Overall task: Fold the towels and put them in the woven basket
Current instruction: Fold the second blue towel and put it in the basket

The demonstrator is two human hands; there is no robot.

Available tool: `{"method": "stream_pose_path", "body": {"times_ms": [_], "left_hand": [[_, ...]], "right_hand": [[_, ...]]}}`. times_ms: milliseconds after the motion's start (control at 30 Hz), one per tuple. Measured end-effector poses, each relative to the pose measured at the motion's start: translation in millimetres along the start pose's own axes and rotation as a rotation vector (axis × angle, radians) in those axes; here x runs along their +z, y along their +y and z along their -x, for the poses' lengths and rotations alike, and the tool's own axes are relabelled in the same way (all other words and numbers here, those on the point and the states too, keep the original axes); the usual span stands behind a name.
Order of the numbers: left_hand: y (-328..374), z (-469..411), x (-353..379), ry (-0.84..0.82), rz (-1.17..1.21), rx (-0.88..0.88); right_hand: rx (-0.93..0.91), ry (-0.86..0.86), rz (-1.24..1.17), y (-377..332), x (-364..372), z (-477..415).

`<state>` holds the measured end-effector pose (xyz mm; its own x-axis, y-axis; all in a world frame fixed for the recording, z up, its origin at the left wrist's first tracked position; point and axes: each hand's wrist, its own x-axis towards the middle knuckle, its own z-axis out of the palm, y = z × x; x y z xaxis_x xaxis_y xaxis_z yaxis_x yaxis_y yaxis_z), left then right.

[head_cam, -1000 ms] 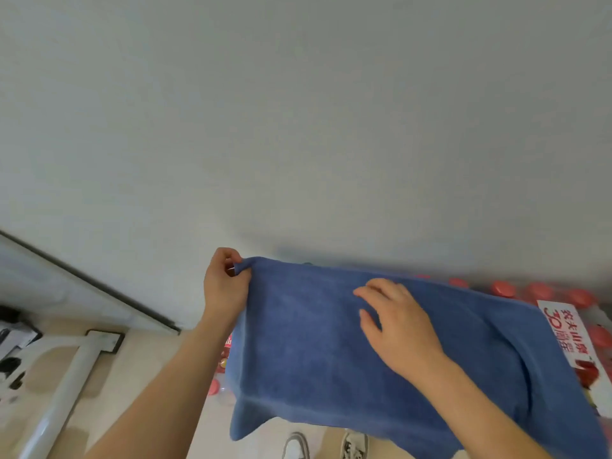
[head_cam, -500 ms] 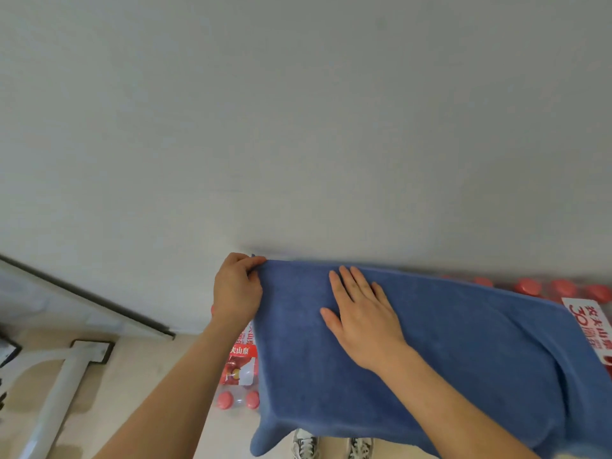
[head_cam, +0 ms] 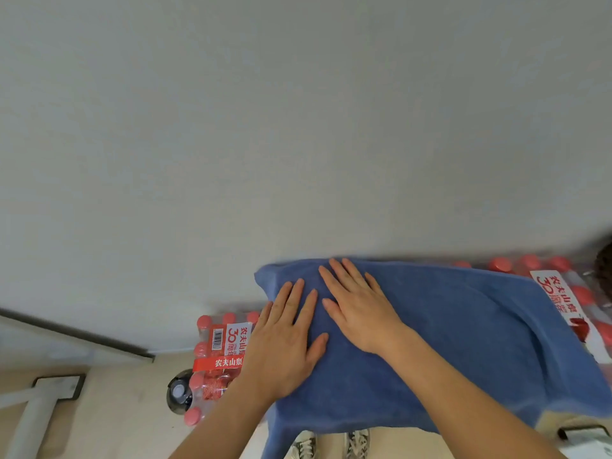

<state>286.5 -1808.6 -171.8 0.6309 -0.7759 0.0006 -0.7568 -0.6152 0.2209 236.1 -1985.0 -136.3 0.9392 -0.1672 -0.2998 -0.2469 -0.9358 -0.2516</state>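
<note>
My left hand (head_cam: 284, 339) lies flat, palm down, fingers spread and pointing toward the top of the frame, just below centre. My right hand (head_cam: 359, 306) lies flat beside it (slightly higher, angled toward the upper left), thumb near my left fingers. Both bare forearms run in from the bottom edge.

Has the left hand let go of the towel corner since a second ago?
Yes. The left hand no longer pinches the corner; it lies flat on the towel, nearer the person, beside the right hand.
</note>
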Motion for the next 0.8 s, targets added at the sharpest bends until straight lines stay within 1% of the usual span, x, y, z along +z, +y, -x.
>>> {"method": "stream_pose_path", "body": {"times_ms": [133, 233, 267, 333, 400, 500, 600, 700, 733, 800], "left_hand": [[3, 0, -7, -0.016, -0.086, 0.01], [11, -3, -14, -0.021, -0.118, -0.017], [17, -6, -17, -0.019, -0.118, -0.001], [33, -12, -19, -0.015, -0.102, 0.094], [48, -17, -17, -0.057, -0.077, 0.172], [59, -22, -16, -0.169, -0.118, 0.155], [77, -34, -30, -0.215, -0.225, 0.138], [111, -56, -44, -0.218, -0.272, 0.215], [127, -64, -46, -0.196, -0.237, 0.265], [159, -77, -46, -0.172, -0.111, 0.347]], "right_hand": [[0.159, 0.058, -0.01, 5, 0, 26], [0.334, 0.123, 0.009, 21, -3, 67], [0.405, 0.142, 0.015, 26, -2, 83], [0.548, 0.153, 0.042, 37, 0, 110], [0.677, 0.15, 0.052, 44, 3, 129], [0.799, 0.132, 0.003, 54, 11, 147], [0.809, 0.092, -0.061, 62, 19, 155], [0.735, 0.103, -0.181, 75, 17, 162], [0.714, 0.155, -0.23, 81, 15, 168], [0.701, 0.349, -0.283, 94, 13, 178]]}}
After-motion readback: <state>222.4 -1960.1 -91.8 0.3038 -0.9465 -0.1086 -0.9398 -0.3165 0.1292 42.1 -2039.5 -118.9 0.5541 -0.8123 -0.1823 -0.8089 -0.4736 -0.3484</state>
